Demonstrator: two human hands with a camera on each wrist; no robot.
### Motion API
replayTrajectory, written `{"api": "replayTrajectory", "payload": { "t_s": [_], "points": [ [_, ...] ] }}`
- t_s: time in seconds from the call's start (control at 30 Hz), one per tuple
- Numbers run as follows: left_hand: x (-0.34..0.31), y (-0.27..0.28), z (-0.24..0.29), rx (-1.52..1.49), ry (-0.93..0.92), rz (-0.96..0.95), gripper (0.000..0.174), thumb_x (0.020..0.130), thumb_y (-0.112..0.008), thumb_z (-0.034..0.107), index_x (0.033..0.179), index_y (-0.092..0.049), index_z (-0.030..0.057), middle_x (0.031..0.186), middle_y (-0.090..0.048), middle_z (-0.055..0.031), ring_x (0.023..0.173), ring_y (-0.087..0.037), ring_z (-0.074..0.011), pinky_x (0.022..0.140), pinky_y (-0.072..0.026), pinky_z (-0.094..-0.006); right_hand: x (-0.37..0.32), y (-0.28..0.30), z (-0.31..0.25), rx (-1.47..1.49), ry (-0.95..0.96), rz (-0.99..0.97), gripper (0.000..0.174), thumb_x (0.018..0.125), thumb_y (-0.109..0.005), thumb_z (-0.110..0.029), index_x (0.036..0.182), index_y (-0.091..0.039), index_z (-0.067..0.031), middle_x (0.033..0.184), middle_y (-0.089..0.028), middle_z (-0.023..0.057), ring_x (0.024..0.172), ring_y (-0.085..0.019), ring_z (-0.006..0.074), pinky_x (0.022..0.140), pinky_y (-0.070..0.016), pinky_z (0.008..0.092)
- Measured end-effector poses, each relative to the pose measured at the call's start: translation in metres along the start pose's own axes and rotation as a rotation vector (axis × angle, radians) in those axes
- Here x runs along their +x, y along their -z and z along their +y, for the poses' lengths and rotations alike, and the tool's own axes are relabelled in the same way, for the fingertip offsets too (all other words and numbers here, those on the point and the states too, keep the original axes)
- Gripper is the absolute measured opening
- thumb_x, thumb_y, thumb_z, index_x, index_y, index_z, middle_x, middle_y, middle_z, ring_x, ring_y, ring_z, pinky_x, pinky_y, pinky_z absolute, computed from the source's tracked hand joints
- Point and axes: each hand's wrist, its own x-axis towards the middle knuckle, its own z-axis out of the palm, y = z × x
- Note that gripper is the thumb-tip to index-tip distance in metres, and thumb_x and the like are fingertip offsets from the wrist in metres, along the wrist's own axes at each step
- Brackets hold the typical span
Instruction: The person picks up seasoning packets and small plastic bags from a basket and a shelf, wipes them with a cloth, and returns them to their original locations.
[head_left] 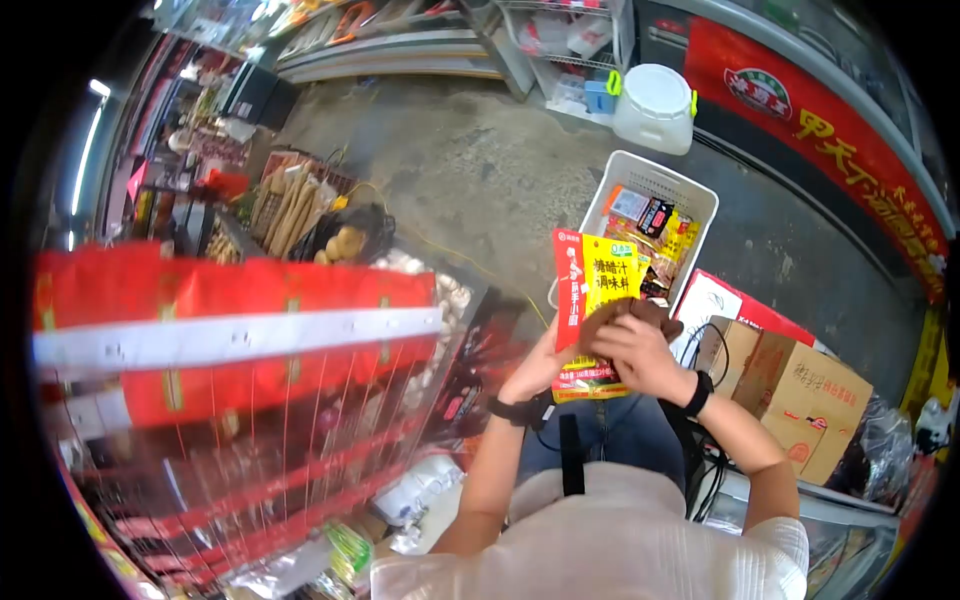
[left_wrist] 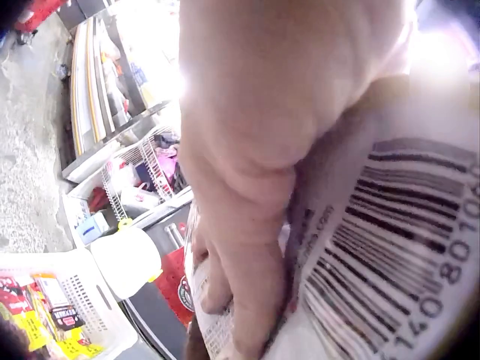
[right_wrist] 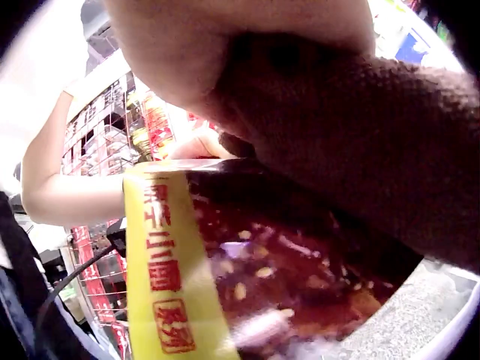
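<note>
A red and yellow seasoning packet (head_left: 612, 268) with Chinese lettering stands in front of the person's lap. My left hand (head_left: 538, 366) grips it by its lower left side. In the left wrist view, the fingers (left_wrist: 251, 292) press on the white back of the packet beside a printed barcode (left_wrist: 382, 240). A brown cloth (head_left: 655, 317) is bunched in my right hand (head_left: 637, 350), which lies over the packet's front. Seen from the right wrist, the cloth (right_wrist: 360, 150) covers the upper part of a dark food picture (right_wrist: 277, 277).
Beyond the hands, a white plastic basket (head_left: 612, 180) on the floor contains several similar packets. A lidded white bucket (head_left: 652, 108) stands behind it. Cardboard boxes (head_left: 815, 400) and black cables are at the right; a wire rack with red strips (head_left: 240, 400) fills the left.
</note>
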Motion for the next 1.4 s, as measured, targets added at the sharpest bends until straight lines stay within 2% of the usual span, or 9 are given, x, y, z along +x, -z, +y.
{"api": "replayTrajectory", "payload": {
  "t_s": [0.2,0.43,0.6,0.7,0.8,0.97,1.13,1.27,1.4],
  "points": [
    [-0.058,-0.003,0.012,0.161,-0.075,-0.084,0.062,0.082,-0.048,-0.005,0.136,-0.017,0.0031,0.128,-0.037,-0.005,0.117,-0.034,-0.0114,0.097,-0.0286,-0.0263,0.04,0.005,-0.004,-0.059,-0.168,0.26,0.034,0.062,-0.051,0.004,0.094,-0.061,-0.0026,0.102,-0.058,0.0145,0.091,-0.052,0.0336,0.078,-0.0443,0.0387],
    [-0.099,0.02,0.008,0.132,-0.276,0.127,0.042,0.082,-0.053,0.003,0.121,-0.037,-0.0001,0.114,-0.048,-0.0059,0.106,-0.043,-0.0125,0.093,-0.0348,-0.0275,0.082,-0.022,-0.135,-0.024,0.387,-0.145,0.035,0.056,-0.054,0.003,0.089,-0.061,-0.0067,0.096,-0.058,0.0083,0.087,-0.052,0.0293,0.075,-0.0463,0.0344],
    [-0.162,0.037,-0.008,0.115,-0.41,0.15,0.066,0.081,-0.047,-0.004,0.137,-0.012,0.0019,0.132,-0.031,-0.0071,0.12,-0.03,-0.0122,0.099,-0.0266,-0.0272,0.108,-0.051,-0.117,-0.255,0.205,-0.07,0.036,0.064,-0.048,0.005,0.097,-0.058,-0.0054,0.106,-0.055,0.0112,0.094,-0.051,0.0321,0.079,-0.0446,0.0386],
    [-0.184,0.031,-0.017,0.053,-0.415,0.221,0.068,0.081,-0.048,-0.004,0.137,-0.011,0.0032,0.134,-0.029,-0.0058,0.12,-0.029,-0.0117,0.099,-0.0252,-0.0263,0.106,-0.053,-0.086,-0.238,0.075,-0.26,0.034,0.068,-0.045,0.007,0.098,-0.058,-0.0014,0.106,-0.056,0.0143,0.098,-0.05,0.0332,0.085,-0.0412,0.0364],
    [-0.192,0.029,-0.037,0.008,-0.416,0.428,0.065,0.087,-0.048,0.006,0.138,-0.008,0.0048,0.134,-0.027,-0.0053,0.119,-0.028,-0.0114,0.098,-0.0255,-0.0254,0.102,-0.053,-0.077,-0.151,0.015,-0.091,0.029,0.072,-0.045,0.004,0.097,-0.057,0.0003,0.106,-0.056,0.0162,0.097,-0.052,0.0337,0.084,-0.042,0.0363],
    [-0.181,0.043,-0.046,-0.019,-0.614,0.647,0.051,0.093,-0.037,0.014,0.137,-0.013,0.0039,0.135,-0.028,-0.0084,0.119,-0.028,-0.0126,0.099,-0.0238,-0.0256,0.079,-0.079,-0.178,0.005,0.32,-0.317,0.035,0.069,-0.051,0.003,0.104,-0.054,-0.0014,0.106,-0.054,0.0166,0.095,-0.051,0.034,0.084,-0.0415,0.038],
    [-0.182,0.041,-0.035,0.087,-0.658,0.791,0.043,0.092,-0.036,0.011,0.133,-0.025,0.0015,0.136,-0.031,-0.0127,0.125,-0.029,-0.0188,0.1,-0.0229,-0.027,0.048,-0.097,-0.152,-0.172,0.449,-0.221,0.044,0.064,-0.054,0.004,0.107,-0.052,-0.0032,0.113,-0.047,0.0161,0.096,-0.046,0.0359,0.082,-0.0413,0.041],
    [-0.199,0.047,-0.027,-0.186,-0.633,0.681,0.045,0.092,-0.041,0.012,0.133,-0.026,0.0019,0.134,-0.034,-0.0098,0.12,-0.032,-0.0148,0.099,-0.0255,-0.026,0.047,-0.098,-0.075,0.069,0.025,-0.23,0.04,0.067,-0.046,0.01,0.105,-0.052,0.001,0.105,-0.052,0.0186,0.096,-0.05,0.0352,0.087,-0.0406,0.0361],
    [-0.221,0.03,-0.001,-0.338,-0.659,0.63,0.053,0.092,-0.041,0.012,0.138,-0.014,0.0074,0.132,-0.034,-0.0045,0.115,-0.036,-0.0106,0.094,-0.0324,-0.0251,0.064,-0.091,-0.043,0.609,-0.414,-0.113,0.033,0.079,-0.048,0.002,0.112,-0.049,0.005,0.111,-0.054,0.0114,0.101,-0.052,0.0171,0.088,-0.0394,0.0277]
  ]
}}
